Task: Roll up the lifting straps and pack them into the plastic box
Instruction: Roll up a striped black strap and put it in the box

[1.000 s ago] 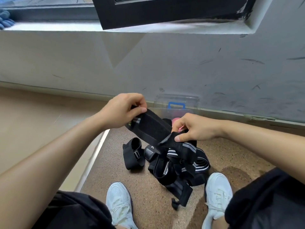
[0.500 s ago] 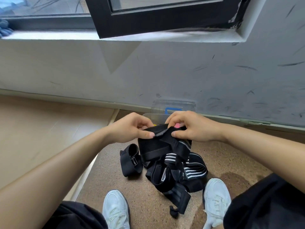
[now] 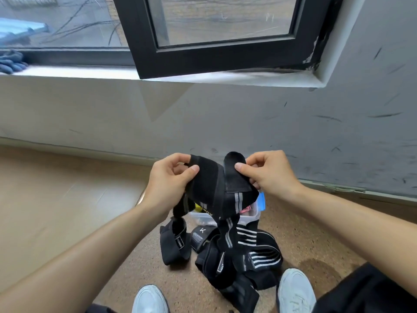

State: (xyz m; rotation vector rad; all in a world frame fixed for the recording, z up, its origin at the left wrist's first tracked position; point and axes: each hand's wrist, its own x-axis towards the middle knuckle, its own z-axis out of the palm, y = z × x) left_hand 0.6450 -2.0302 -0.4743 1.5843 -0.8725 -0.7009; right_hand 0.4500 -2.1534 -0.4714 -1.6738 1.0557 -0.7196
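I hold a black lifting strap (image 3: 213, 188) with grey stripes up in front of me. My left hand (image 3: 168, 179) pinches its left end between thumb and fingers. My right hand (image 3: 267, 172) pinches the rounded right end, folded upward. The strap's tail hangs down into a pile of black straps (image 3: 234, 256) on the floor between my shoes. Behind the held strap stands the clear plastic box (image 3: 252, 214) with a blue latch; it is mostly hidden.
A grey scuffed wall (image 3: 293, 123) rises just behind the box, with an open black window frame (image 3: 216, 62) above it. My white shoes (image 3: 293, 290) flank the pile on brown speckled flooring. Paler flooring lies to the left. Dark gloves (image 3: 12, 62) lie on the sill.
Both hands have risen with the strap and moved apart, spreading it wider. The right end now stands folded upward. The view has tilted up, showing more window.
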